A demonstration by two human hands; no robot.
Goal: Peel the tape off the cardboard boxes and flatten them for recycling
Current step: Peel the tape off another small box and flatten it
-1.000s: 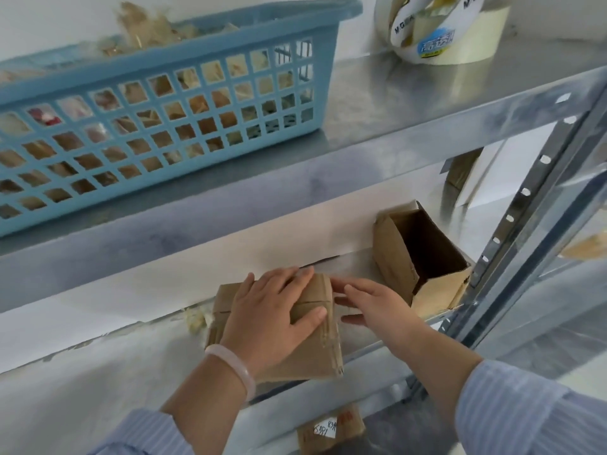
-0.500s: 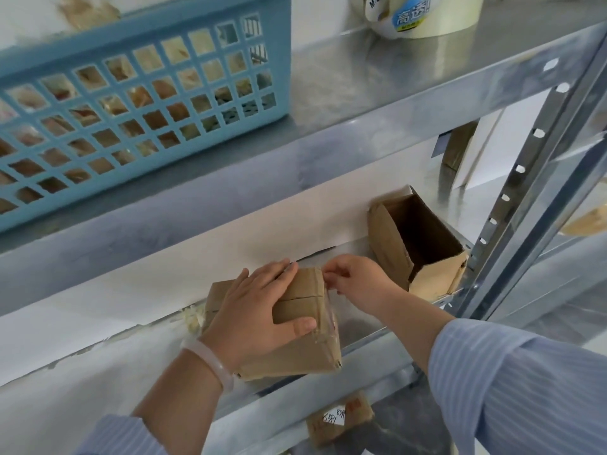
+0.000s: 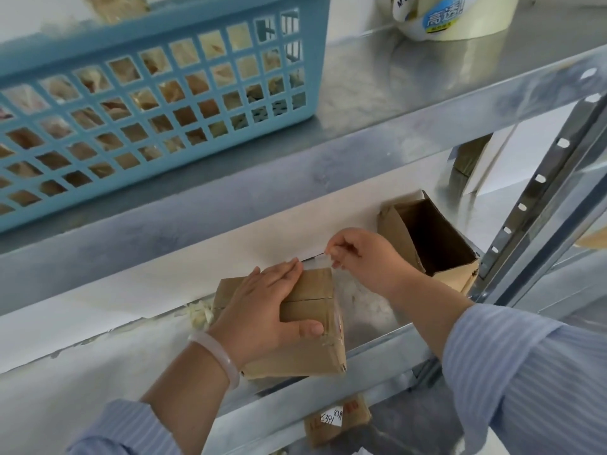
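Lower centre of frame: your left hand (image 3: 272,307) presses flat, fingers straight, on the taped cardboard box (image 3: 312,287) on the lower shelf (image 3: 377,351). Your right hand (image 3: 364,257) pinches clear tape (image 3: 320,258) at its far edge.

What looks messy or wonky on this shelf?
The open box on the right sits tilted, its walls bent out of square. A small clump of yellowish scraps lies loose on the shelf beside the taped box under the left hand.
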